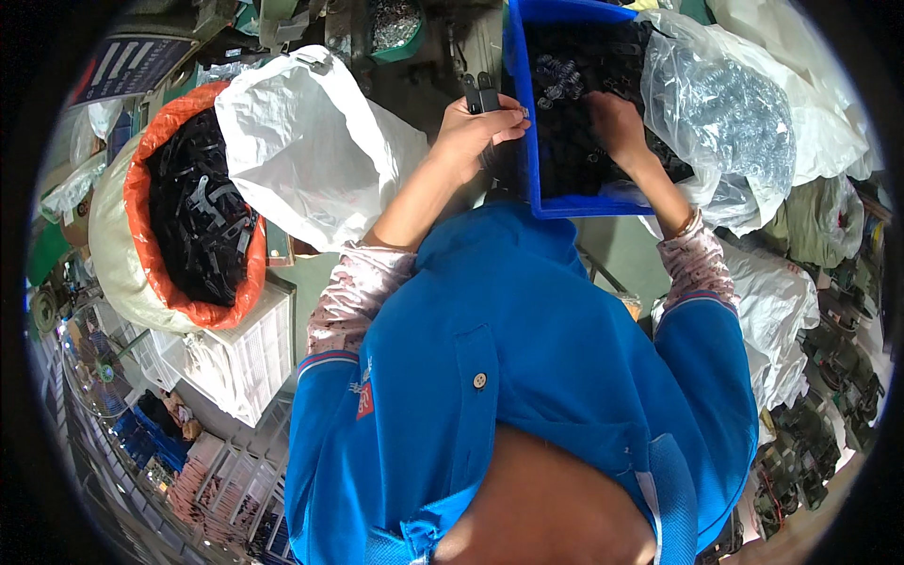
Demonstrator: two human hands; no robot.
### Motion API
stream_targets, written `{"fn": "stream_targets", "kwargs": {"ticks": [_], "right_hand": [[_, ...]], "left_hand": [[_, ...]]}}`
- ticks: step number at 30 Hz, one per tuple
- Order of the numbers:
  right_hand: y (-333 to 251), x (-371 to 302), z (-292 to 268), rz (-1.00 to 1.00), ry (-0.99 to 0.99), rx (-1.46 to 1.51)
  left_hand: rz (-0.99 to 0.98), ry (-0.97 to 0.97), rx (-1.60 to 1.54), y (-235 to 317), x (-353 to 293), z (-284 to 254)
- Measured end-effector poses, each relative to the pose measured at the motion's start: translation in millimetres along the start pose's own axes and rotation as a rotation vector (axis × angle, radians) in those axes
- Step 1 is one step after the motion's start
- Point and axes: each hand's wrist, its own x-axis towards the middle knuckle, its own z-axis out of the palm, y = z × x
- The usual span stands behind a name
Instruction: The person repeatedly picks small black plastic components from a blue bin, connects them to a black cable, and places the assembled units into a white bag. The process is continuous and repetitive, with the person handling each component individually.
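My left hand [476,132] is closed around black plastic pieces [484,96] with rounded, holed ends, beside the left wall of a blue bin [533,141]. A small shiny bit shows at its fingertips, too small to name. Inside the bin, my right hand [617,127] reaches down among dark small parts [574,141]. Its fingertips are lost in the shadow there, so what they touch is hidden. A cluster of shiny coil springs [559,77] lies in the bin, to the left of and farther than the right hand.
At left stands a sack [118,226] with an orange lining, full of black plastic parts, on a white crate [264,353]. An open white bag [301,141] leans next to it. Right of the bin sits a clear bag of springs [734,132]. A green container [400,42] is at the back.
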Motion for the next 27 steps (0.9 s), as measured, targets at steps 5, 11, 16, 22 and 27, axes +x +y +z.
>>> {"fn": "stream_targets", "kwargs": {"ticks": [5,11,16,22,27], "right_hand": [[6,12,35,0.167,-0.275,-0.213],[-11,9,33,0.244,-0.284,-0.12],[-1,-10,18,0.372,-0.181,0.711],[-59,-33,-37,0.576,-0.215,1.801],[-83,-29,-30,0.439,-0.316,1.984]], "left_hand": [[0.028,-0.019,-0.002,4,-7,4],[0.069,-0.02,0.027,2,-10,-2],[0.156,-0.062,0.092,3,-11,0],[0.317,-0.08,0.287,7,-11,8],[0.497,0.015,0.597,20,-23,4]]}}
